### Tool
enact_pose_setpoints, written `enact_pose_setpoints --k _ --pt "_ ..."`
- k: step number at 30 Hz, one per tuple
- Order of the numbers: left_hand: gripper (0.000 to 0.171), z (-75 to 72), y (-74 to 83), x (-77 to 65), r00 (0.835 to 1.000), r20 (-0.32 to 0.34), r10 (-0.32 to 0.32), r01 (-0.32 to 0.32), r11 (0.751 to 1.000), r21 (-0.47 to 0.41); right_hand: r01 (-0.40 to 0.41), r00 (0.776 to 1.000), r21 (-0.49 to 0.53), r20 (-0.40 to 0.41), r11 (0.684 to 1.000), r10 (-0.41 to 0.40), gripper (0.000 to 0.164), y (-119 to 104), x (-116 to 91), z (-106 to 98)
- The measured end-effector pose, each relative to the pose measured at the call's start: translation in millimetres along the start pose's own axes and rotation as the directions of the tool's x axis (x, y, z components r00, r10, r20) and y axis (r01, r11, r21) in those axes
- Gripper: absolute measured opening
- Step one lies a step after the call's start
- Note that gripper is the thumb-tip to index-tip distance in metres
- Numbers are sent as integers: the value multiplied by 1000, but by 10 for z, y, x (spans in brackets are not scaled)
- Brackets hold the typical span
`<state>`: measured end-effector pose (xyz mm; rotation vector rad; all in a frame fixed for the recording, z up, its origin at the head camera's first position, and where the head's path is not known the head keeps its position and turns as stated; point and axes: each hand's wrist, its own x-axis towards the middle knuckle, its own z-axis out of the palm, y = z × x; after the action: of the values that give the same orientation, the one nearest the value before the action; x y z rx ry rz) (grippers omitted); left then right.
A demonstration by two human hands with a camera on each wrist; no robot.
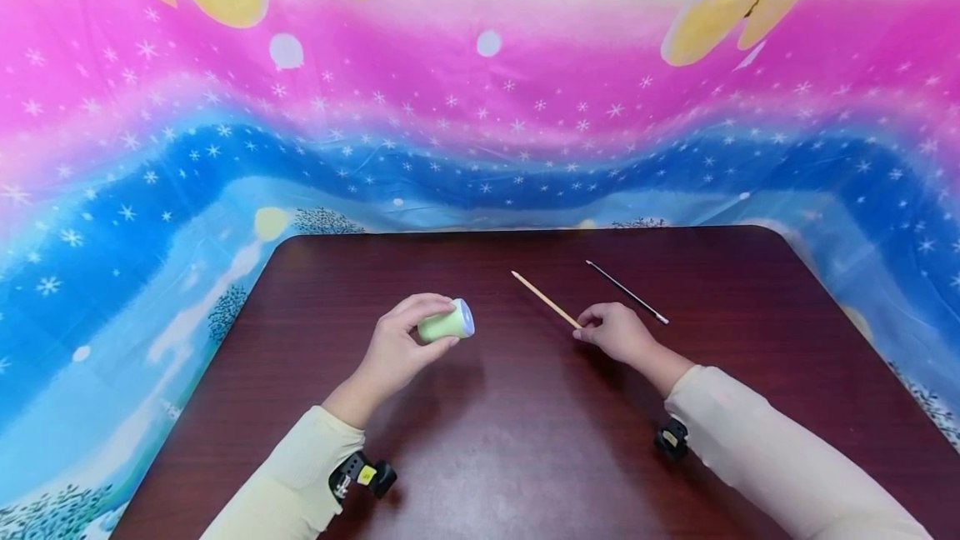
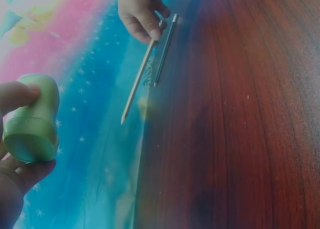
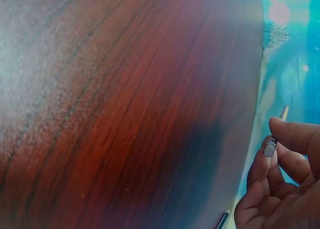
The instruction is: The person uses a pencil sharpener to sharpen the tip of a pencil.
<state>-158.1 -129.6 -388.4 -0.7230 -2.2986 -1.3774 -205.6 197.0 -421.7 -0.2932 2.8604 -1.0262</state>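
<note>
head view: left hand (image 1: pixel 396 344) grips green cylinder (image 1: pixel 442 326) above table (image 1: pixel 517 440); right hand (image 1: pixel 621 330) pinches yellow pencil (image 1: pixel 546 300) near its rear end. judged best: light pinch, steady wrists, tip free of knocks.

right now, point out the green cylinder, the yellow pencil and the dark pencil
Green cylinder (image 1: pixel 442 326), head view, on its green side
Yellow pencil (image 1: pixel 546 300), head view, middle of its shaft
Dark pencil (image 1: pixel 627 292), head view, middle of its shaft
</note>
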Motion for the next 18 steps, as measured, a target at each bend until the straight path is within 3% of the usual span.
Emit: enact_pose_setpoints --k 8,18 --pt "38 13 4 8 1000 10 7 -7 1000 4 -14 1000 -11 17 1000 14 13 14 18 62" --pt "38 34 -1 15 999 22 28 -28 1000 5 -53 998 -108 -40 993 49 12 5 55 127"
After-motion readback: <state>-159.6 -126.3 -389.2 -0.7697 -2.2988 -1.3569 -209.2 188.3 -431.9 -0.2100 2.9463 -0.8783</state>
